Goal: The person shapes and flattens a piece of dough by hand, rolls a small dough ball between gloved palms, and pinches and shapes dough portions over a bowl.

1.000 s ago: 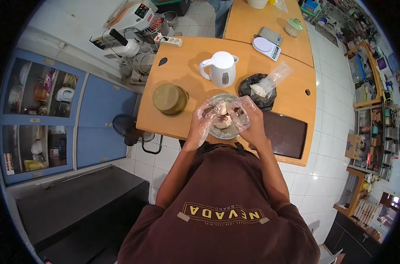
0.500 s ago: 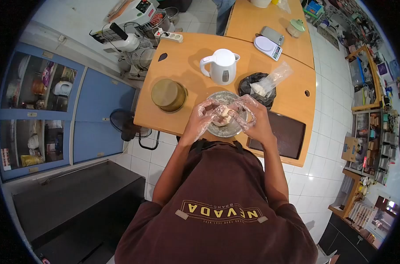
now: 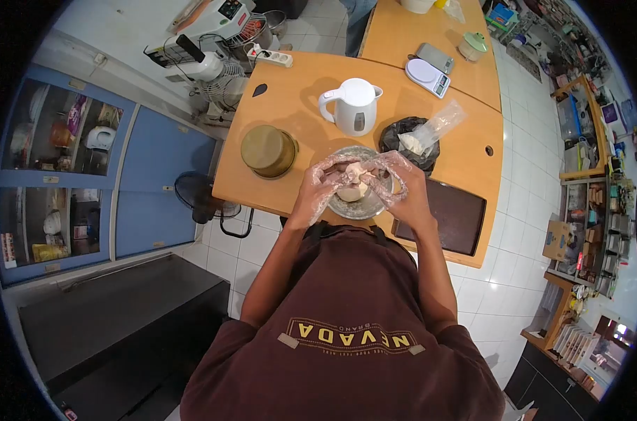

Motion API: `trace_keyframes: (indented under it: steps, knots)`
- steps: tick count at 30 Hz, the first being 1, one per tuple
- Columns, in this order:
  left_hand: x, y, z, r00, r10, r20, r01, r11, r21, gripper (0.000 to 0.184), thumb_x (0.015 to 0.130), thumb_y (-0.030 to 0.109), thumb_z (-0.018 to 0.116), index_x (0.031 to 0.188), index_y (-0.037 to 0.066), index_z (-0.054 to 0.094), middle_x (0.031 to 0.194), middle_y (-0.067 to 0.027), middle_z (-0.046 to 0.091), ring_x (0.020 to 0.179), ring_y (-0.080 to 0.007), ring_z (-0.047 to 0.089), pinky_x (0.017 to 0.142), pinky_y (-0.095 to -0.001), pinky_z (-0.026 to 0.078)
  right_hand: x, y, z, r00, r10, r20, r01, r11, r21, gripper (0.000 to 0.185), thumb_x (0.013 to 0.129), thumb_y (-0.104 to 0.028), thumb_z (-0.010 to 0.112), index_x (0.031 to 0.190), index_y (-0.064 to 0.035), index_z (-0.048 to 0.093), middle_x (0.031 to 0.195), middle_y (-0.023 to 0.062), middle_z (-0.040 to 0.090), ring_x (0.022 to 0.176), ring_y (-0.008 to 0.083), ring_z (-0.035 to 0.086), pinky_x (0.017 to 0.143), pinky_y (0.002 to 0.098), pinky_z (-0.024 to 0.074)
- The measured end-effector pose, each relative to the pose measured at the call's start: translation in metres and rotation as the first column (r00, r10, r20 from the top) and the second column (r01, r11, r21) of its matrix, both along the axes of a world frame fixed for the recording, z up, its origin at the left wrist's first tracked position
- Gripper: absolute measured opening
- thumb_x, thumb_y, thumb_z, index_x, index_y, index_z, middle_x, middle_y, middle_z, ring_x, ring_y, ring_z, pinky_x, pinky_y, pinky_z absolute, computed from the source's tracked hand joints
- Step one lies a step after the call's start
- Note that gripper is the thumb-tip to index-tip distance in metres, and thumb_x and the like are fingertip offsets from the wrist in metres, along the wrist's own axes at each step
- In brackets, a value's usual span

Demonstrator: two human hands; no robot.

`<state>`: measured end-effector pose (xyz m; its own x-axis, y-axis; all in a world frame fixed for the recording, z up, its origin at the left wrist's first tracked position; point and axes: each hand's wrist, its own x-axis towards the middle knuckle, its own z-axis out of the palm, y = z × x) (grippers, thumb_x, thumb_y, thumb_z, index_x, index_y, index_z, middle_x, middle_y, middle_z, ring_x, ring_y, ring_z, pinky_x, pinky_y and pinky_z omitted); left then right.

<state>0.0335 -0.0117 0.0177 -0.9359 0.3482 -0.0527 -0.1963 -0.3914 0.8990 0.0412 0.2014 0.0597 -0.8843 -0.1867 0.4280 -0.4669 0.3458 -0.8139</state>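
Observation:
Both of my hands are coated with white flour or dough and meet above a metal bowl (image 3: 360,208). My left hand (image 3: 321,186) curls its fingers round a lump of pale dough (image 3: 356,172). From the other side my right hand (image 3: 400,184) pinches the same lump. A smoother, rounded pale mass (image 3: 350,194) shows just below the lump; whether it lies in the bowl or hangs from my fingers I cannot tell. Beyond the right hand stands a black plastic bag (image 3: 396,133) with a clear bag of white powder (image 3: 431,131) on it.
A white electric kettle (image 3: 356,105) stands beyond the bowl, and a brownish round container (image 3: 268,151) to its left. At right lies a dark tray (image 3: 453,214). Farther back are a kitchen scale (image 3: 424,74), a green-lidded jar (image 3: 472,45) and a power strip (image 3: 271,56). Another person's leg (image 3: 358,24) shows behind.
My fingers have shifted slightly on the dough, and more of the lump shows between them. The rounded mass below it is also more visible. Both hands remain over the bowl.

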Motion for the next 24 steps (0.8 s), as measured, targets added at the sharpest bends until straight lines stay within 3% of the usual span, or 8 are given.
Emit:
trace_keyframes:
  steps: [5, 11, 14, 17, 20, 24]
  knots:
    - [0.002, 0.001, 0.001, 1.0, 0.023, -0.005, -0.023, 0.988, -0.153, 0.045, 0.092, 0.007, 0.07, 0.132, -0.01, 0.059, 0.126, -0.0154, 0.068, 0.116, -0.0188, 0.065, 0.102, -0.0347, 0.052, -0.001, 0.004, -0.019, 0.996, -0.014, -0.084, 0.021, 0.997, 0.078, 0.022, 0.085, -0.003, 0.08, 0.107, 0.0001, 0.075, 0.098, 0.0134, 0.072, 0.088, 0.0263, 0.07, 0.08, 0.0357, 0.0544]
    - [0.001, 0.002, -0.012, 0.999, 0.01, -0.036, -0.008, 0.998, 0.065, 0.04, 0.094, 0.004, 0.074, 0.131, -0.006, 0.062, 0.128, -0.0129, 0.067, 0.121, -0.0199, 0.063, 0.104, -0.035, 0.051, 0.004, 0.001, 0.004, 0.997, -0.015, 0.077, 0.019, 0.998, -0.056, 0.024, 0.085, -0.003, 0.08, 0.108, 0.0008, 0.075, 0.097, 0.0107, 0.07, 0.085, 0.0208, 0.067, 0.078, 0.0329, 0.0538]
    - [0.005, 0.009, -0.009, 0.995, 0.035, -0.095, -0.028, 0.997, 0.071, 0.046, 0.093, 0.007, 0.069, 0.134, -0.01, 0.058, 0.129, -0.0162, 0.067, 0.118, -0.0237, 0.065, 0.106, -0.0364, 0.051, 0.003, 0.002, -0.001, 0.989, -0.009, 0.15, 0.028, 0.991, -0.128, 0.024, 0.086, -0.003, 0.08, 0.109, 0.0006, 0.075, 0.098, 0.0086, 0.069, 0.085, 0.0165, 0.065, 0.077, 0.0306, 0.053]
    - [0.009, 0.011, 0.002, 0.997, 0.036, -0.073, -0.039, 0.998, -0.044, 0.048, 0.095, 0.009, 0.068, 0.138, -0.01, 0.056, 0.132, -0.017, 0.065, 0.119, -0.0223, 0.065, 0.107, -0.0357, 0.05, 0.005, 0.003, -0.015, 0.991, -0.051, 0.121, 0.062, 0.995, -0.083, 0.026, 0.086, -0.007, 0.081, 0.112, -0.0011, 0.075, 0.102, 0.0112, 0.07, 0.089, 0.021, 0.069, 0.078, 0.0332, 0.0548]
    - [0.007, 0.01, 0.011, 0.998, -0.012, -0.062, 0.006, 0.995, -0.1, 0.053, 0.096, 0.008, 0.069, 0.144, -0.009, 0.053, 0.135, -0.0175, 0.064, 0.119, -0.021, 0.064, 0.107, -0.0342, 0.05, 0.005, -0.006, -0.018, 0.988, -0.054, 0.146, 0.085, 0.973, -0.216, 0.027, 0.087, -0.008, 0.081, 0.113, -0.0014, 0.075, 0.108, 0.0113, 0.07, 0.09, 0.0214, 0.07, 0.079, 0.0334, 0.0553]
    - [0.005, 0.013, 0.016, 0.99, 0.018, -0.139, -0.028, 0.997, -0.074, 0.06, 0.097, 0.007, 0.069, 0.151, -0.007, 0.046, 0.137, -0.0173, 0.063, 0.123, -0.0202, 0.063, 0.107, -0.033, 0.049, 0.005, -0.008, -0.017, 0.982, -0.074, 0.172, 0.103, 0.98, -0.17, 0.031, 0.087, -0.009, 0.081, 0.116, -0.0026, 0.074, 0.116, 0.0112, 0.069, 0.098, 0.0233, 0.068, 0.083, 0.0339, 0.0546]
